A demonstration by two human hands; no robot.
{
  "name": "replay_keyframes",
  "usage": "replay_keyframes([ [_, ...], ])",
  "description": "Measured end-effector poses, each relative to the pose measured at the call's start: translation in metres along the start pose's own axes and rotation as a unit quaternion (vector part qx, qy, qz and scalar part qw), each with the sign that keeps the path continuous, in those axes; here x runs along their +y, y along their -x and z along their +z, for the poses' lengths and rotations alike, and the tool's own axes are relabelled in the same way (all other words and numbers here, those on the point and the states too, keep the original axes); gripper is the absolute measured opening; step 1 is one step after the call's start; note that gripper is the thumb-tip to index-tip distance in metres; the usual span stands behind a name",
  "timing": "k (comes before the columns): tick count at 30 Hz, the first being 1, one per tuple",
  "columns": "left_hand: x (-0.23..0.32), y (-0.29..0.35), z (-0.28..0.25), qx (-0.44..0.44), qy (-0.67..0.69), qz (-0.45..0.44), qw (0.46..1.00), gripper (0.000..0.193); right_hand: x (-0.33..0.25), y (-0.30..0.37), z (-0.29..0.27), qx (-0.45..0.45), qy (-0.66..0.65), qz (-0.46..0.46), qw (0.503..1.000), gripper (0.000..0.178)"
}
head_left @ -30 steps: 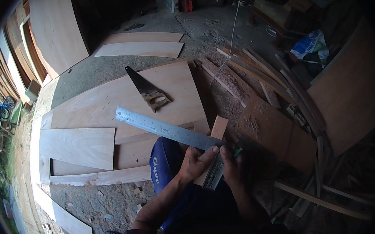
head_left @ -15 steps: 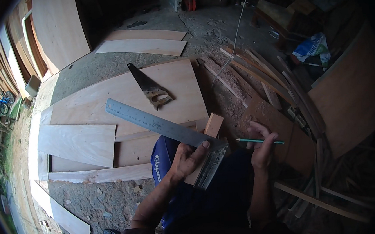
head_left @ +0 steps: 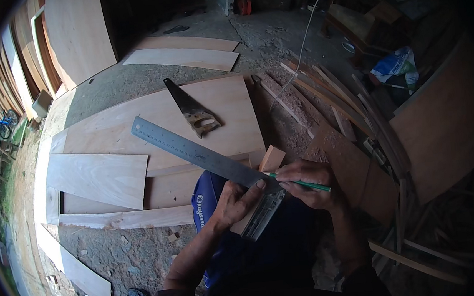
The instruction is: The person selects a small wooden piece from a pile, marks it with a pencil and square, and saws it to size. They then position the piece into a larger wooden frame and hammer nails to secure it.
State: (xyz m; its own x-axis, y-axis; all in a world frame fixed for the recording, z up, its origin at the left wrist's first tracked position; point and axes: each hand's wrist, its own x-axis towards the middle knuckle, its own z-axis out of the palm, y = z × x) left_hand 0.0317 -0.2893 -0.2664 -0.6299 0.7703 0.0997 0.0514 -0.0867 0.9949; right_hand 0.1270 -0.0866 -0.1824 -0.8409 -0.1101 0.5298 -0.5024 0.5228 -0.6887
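A metal square point(head_left: 210, 159) is clamped to a wood strip point(head_left: 272, 158) above the lap by the left hand point(head_left: 235, 204). A green pencil point(head_left: 318, 186) is pinched narrowly in the right hand point(head_left: 312, 174), its tip near the blade's upper edge. The blade's far end is held out over a panel point(head_left: 150, 107), a gap being left beside the saw point(head_left: 189, 108).

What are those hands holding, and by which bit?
The right hand holds a green pencil near its point. The left hand holds a metal square near its corner, over a piece of wood.
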Motion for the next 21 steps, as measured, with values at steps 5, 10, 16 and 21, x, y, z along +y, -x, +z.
replay_keyframes([
  [5, 0.007, 0.001, 0.001, 0.006, -0.030, -0.017, 0.999, 0.038, 0.000, -0.004, -0.005, -0.044, 0.018, -0.003, 0.999, 0.018],
  [10, 0.014, 0.011, -0.004, 0.067, 0.009, -0.004, 0.998, 0.040, 0.001, 0.002, -0.019, -0.170, 0.108, 0.102, 0.974, 0.018],
  [16, 0.019, 0.021, -0.003, 0.008, 0.227, -0.135, 0.965, 0.035, 0.052, 0.038, -0.011, 0.003, 0.051, 0.234, 0.971, 0.039],
  [21, 0.003, 0.031, 0.036, -0.144, 0.646, -0.211, 0.719, 0.047, 0.081, 0.023, 0.037, -0.043, -0.071, -0.009, 0.997, 0.076],
])
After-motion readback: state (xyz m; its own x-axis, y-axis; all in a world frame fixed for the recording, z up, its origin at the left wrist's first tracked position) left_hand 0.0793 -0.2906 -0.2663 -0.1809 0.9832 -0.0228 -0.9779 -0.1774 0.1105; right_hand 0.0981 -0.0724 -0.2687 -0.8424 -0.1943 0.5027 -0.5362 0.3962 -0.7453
